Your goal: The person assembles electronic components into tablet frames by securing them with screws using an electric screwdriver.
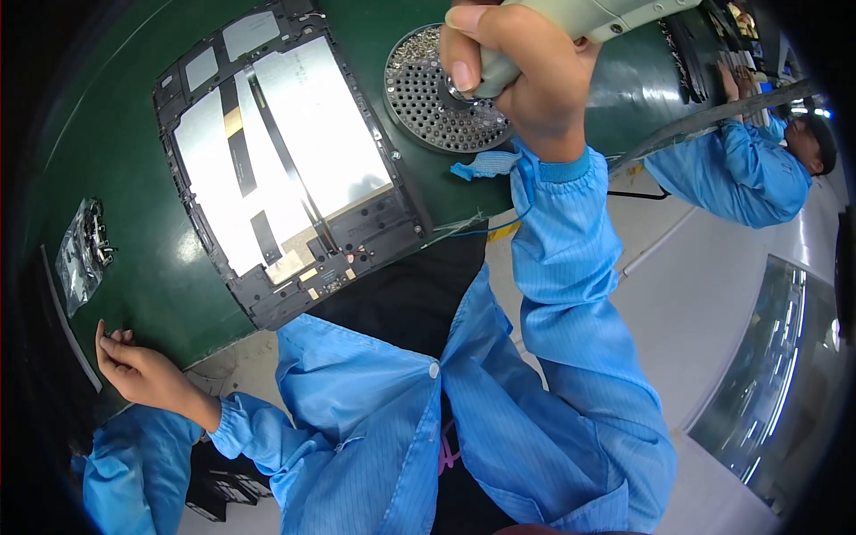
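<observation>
My right hand (535, 76) is wrapped around a pale grey electric screwdriver (588, 20). Its tip end points down at a round metal screw tray (415, 102), dotted with many small holes; the tip itself is hidden by my fingers. Left of the tray lies an opened tablet (325, 116), with a silver inner panel, dark ribbon cables and a black frame. Its lower edge reaches the table's front edge. My left hand (143, 370) is at the table's front left, index finger stretched out and the other fingers loosely bent. I make out nothing held in it.
A clear plastic bag of small dark parts (82, 254) lies on the green table (134, 187) at the left. A blue wrist strap (490, 166) and its cord sit beside my right cuff. Dark strips (685, 58) lie far right. Another person in blue (740, 169) sits to the right.
</observation>
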{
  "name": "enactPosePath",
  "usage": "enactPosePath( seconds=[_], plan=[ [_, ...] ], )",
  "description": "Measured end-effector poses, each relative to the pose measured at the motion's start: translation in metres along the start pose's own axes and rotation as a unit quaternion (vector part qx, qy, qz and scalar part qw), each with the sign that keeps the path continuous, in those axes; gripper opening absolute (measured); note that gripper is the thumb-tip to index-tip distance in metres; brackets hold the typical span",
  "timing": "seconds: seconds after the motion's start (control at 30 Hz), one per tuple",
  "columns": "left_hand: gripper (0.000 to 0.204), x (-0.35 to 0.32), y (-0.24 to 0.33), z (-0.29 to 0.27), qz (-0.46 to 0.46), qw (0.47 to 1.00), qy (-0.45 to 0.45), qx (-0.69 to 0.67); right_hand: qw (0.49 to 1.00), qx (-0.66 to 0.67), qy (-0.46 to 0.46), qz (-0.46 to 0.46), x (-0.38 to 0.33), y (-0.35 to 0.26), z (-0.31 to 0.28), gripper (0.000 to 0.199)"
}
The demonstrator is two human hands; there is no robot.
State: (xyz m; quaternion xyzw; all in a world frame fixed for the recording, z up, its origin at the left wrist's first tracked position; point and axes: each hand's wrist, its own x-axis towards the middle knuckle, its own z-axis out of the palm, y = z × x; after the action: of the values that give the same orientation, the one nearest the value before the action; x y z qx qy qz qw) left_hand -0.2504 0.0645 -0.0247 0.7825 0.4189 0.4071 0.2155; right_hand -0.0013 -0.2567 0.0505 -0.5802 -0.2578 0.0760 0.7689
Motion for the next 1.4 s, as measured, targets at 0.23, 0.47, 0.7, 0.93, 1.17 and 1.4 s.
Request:
enactPosePath(
  seconds=[0.23,0.47,0.7,0.93,1.17,1.4],
  plan=[
    [0.03,0.002,-0.005,-0.002,0.003,0.999,0.012,-0.036,1.0,0.006,0.009,0.014,-0.003,0.001,0.0,0.036],
    [0.029,-0.002,-0.005,0.0,0.02,0.997,0.014,-0.072,0.99,-0.005,-0.065,-0.123,0.015,0.018,-0.014,0.035],
    [0.03,-0.004,0.006,0.0,0.036,0.998,0.01,-0.056,0.965,-0.087,-0.119,-0.216,0.018,0.016,-0.014,0.034],
    [0.03,-0.002,-0.005,-0.001,0.057,0.997,0.002,-0.047,0.98,-0.097,-0.071,-0.161,0.008,0.016,-0.013,0.01],
    [0.031,-0.005,-0.007,-0.002,0.052,0.997,0.01,-0.048,0.951,-0.168,-0.084,-0.245,0.014,0.015,-0.008,0.029],
    [0.029,-0.003,-0.01,0.0,0.063,0.993,0.013,-0.099,0.964,-0.134,-0.037,-0.226,0.011,0.013,-0.001,0.028]
  ],
)
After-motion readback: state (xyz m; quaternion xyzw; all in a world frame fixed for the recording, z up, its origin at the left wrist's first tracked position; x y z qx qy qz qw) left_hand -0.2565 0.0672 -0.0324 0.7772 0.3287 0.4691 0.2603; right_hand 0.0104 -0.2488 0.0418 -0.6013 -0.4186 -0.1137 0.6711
